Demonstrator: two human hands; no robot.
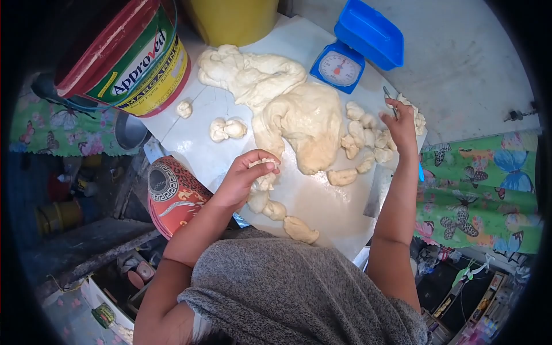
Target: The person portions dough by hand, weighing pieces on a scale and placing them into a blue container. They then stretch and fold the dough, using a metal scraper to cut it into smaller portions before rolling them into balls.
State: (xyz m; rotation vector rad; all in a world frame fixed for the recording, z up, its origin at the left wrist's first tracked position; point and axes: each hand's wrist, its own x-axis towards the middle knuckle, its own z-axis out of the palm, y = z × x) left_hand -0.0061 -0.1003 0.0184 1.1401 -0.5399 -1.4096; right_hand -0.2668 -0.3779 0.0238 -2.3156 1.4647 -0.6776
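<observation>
My left hand [250,175] is closed on a small piece of dough [265,179], near the lower end of the large dough mass [307,123]. On the right side of the table my right hand [402,122] has thumb and forefinger apart. A thin metal tool [387,92] shows at its fingertips; I cannot tell whether the hand touches it. More dough pieces [418,118] lie beyond that hand, and several cut lumps [359,129] sit to its left. A row of dough lumps [275,210] lies below my left hand.
A blue kitchen scale [338,68] with a blue pan [371,35] stands at the back. A margarine bucket [129,72] and a yellow container [233,23] stand at the back left. Two dough lumps [228,130] rest left of the mass. A flat metal blade [377,190] lies beside my right forearm.
</observation>
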